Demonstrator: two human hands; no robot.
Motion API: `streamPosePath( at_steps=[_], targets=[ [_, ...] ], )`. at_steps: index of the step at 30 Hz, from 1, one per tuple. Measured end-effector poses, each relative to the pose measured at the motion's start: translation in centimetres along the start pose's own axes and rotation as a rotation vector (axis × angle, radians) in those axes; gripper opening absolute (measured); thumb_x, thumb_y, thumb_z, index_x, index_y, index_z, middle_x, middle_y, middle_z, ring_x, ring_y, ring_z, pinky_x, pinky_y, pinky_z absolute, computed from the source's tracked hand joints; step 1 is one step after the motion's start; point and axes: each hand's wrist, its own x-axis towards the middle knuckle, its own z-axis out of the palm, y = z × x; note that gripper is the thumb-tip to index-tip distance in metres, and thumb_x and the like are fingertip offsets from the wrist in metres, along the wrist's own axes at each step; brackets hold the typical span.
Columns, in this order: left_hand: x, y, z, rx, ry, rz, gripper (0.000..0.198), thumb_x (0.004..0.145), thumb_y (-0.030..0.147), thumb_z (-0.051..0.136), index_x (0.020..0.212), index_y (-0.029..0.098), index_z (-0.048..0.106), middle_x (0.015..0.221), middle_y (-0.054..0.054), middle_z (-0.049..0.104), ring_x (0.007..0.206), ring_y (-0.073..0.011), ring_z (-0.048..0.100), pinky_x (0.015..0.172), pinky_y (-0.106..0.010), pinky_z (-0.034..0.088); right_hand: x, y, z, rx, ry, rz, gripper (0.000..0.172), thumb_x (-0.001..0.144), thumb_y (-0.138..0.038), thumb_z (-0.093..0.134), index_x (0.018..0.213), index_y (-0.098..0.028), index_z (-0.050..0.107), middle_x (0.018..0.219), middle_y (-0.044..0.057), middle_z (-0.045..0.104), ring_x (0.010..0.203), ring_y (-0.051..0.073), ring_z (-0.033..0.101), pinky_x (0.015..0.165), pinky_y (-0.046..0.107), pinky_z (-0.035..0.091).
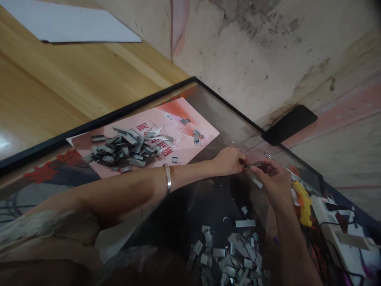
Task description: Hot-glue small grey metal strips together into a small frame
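Note:
My left hand (230,161), with a silver bangle (168,178) on the wrist, reaches across the dark glass tabletop, fingers curled closed. My right hand (272,178) meets it from the right in a pinch. Between the fingertips of both hands is a small grey metal strip (255,163); its exact shape is partly hidden. Just below the right fingers shows another pale metal piece (256,182). A heap of grey metal pieces (125,149) lies on a pink printed booklet (190,115) beyond my left forearm. Nearer me, more silver metal pieces (235,254) are scattered on the glass.
To the right are a yellow-handled tool (304,202), resembling a glue gun, and a white power strip (330,222) with cables. A flat black object (290,125) rests by the table's far edge, against the stained wall (253,59). White sheets (74,24) lie on the wooden surface (59,79).

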Motion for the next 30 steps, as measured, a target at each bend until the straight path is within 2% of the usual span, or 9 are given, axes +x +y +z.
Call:
streamPosePath(
  at_steps=[8, 15, 30],
  targets=[
    [-0.01, -0.18, 0.14, -0.012, 0.018, 0.012, 0.024, 0.070, 0.029, 0.067, 0.092, 0.020, 0.075, 0.084, -0.005, 0.070, 0.079, -0.0186, 0.063, 0.070, -0.028, 0.047, 0.00, 0.02, -0.07, -0.032, -0.004, 0.001, 0.028, 0.067, -0.033, 0.075, 0.089, -0.019, 0.066, 0.079, 0.003, 0.067, 0.070, 0.016, 0.060, 0.065, 0.031, 0.048],
    [-0.04, -0.32, 0.13, -0.016, -0.001, 0.035, 0.021, 0.073, 0.029, 0.066, 0.090, 0.021, 0.074, 0.086, -0.005, 0.071, 0.081, -0.0189, 0.064, 0.074, -0.030, 0.048, 0.03, -0.10, -0.03, -0.012, -0.007, 0.010, 0.027, 0.066, -0.032, 0.076, 0.087, -0.020, 0.066, 0.078, 0.002, 0.067, 0.071, 0.017, 0.061, 0.064, 0.030, 0.046],
    [-0.01, -0.07, -0.09, -0.014, -0.023, -0.013, 0.023, 0.072, 0.030, 0.064, 0.091, 0.021, 0.075, 0.086, -0.004, 0.072, 0.084, -0.0188, 0.064, 0.077, -0.028, 0.048, 0.11, 0.09, -0.36, -0.063, -0.070, 0.001, 0.027, 0.069, -0.032, 0.074, 0.091, -0.019, 0.066, 0.083, 0.004, 0.068, 0.075, 0.018, 0.062, 0.068, 0.032, 0.047]
  ],
)
